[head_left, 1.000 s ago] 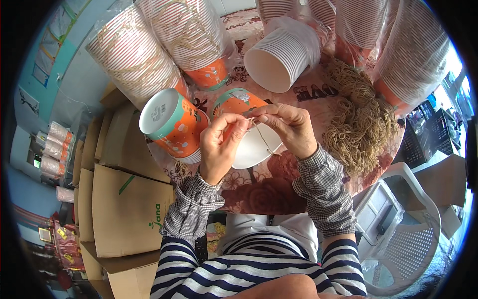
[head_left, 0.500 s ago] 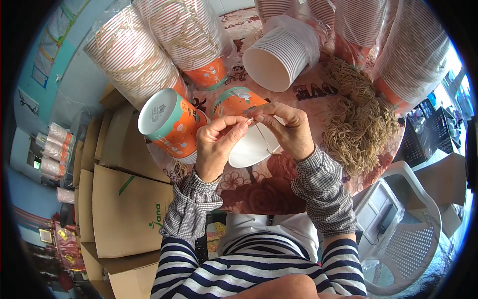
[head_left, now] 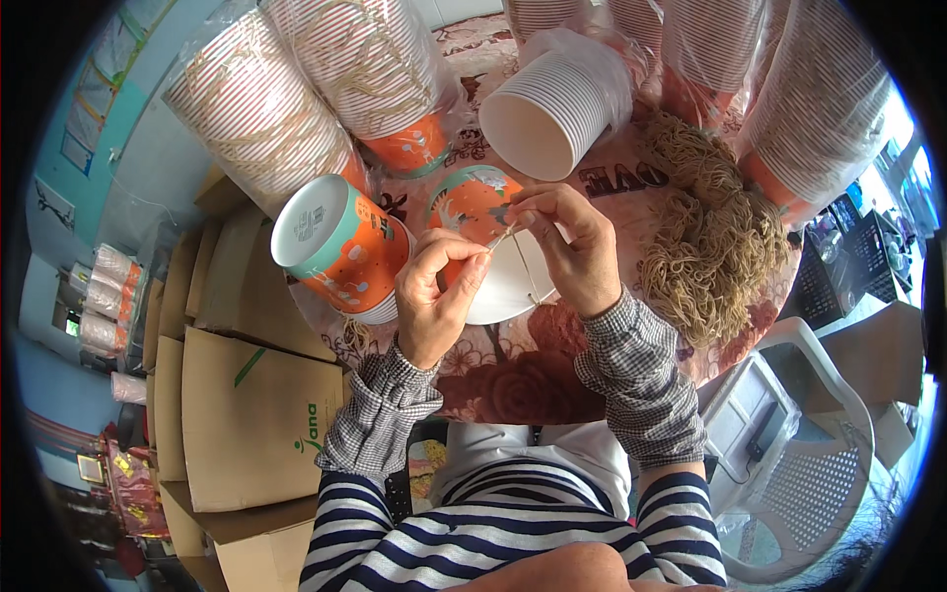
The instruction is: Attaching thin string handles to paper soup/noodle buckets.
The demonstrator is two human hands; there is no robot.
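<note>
An orange paper bucket (head_left: 505, 294) lies on its side in front of me, its white mouth facing me. A tan string (head_left: 527, 266) comes out at its rim, with a small knot there. My left hand (head_left: 434, 301) pinches one part of the string between thumb and forefinger. Above the bucket's mouth, my right hand (head_left: 577, 252) pinches the string close by, fingertips near the left ones. To the left stands a tilted stack of orange buckets (head_left: 360, 247), its white base toward me. A loose pile of tan strings (head_left: 710, 247) lies on the right.
Plastic-wrapped bucket stacks (head_left: 256, 109) with strings on them line the far left, and more wrapped stacks (head_left: 819, 109) the far right. An opened stack of white-mouthed buckets (head_left: 538, 123) lies behind. Cardboard boxes (head_left: 256, 414) flank the flowered table's left; a white plastic chair (head_left: 814, 474) stands right.
My fingertips have drawn slightly apart, the right hand going up and the left down, and more string shows between them. The bucket has shifted a little.
</note>
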